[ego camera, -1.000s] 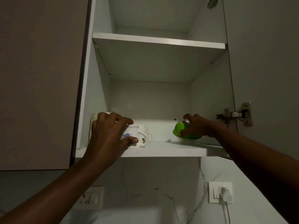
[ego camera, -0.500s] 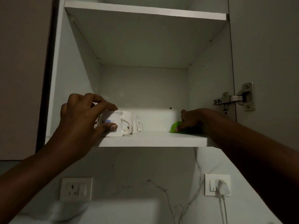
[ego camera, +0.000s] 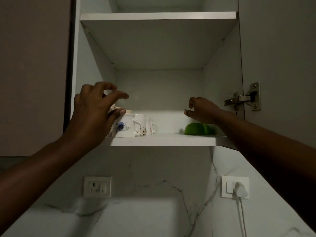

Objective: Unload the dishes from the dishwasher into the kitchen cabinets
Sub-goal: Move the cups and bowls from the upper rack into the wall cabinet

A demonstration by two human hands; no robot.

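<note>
In the head view, white mugs (ego camera: pixel 127 125) are seen in a row on the lower cabinet shelf (ego camera: pixel 162 140), with a green bowl (ego camera: pixel 196 129) upside down further right. The left hand (ego camera: pixel 95 115) is spread just above the nearest mug, gripping nothing. The right hand (ego camera: pixel 201 109) is held loosely curled above the bowl, empty.

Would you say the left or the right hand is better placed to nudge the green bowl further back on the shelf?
Right. The right hand hovers open just above the green bowl, while the left hand sits at the mugs on the shelf's far side.
</note>
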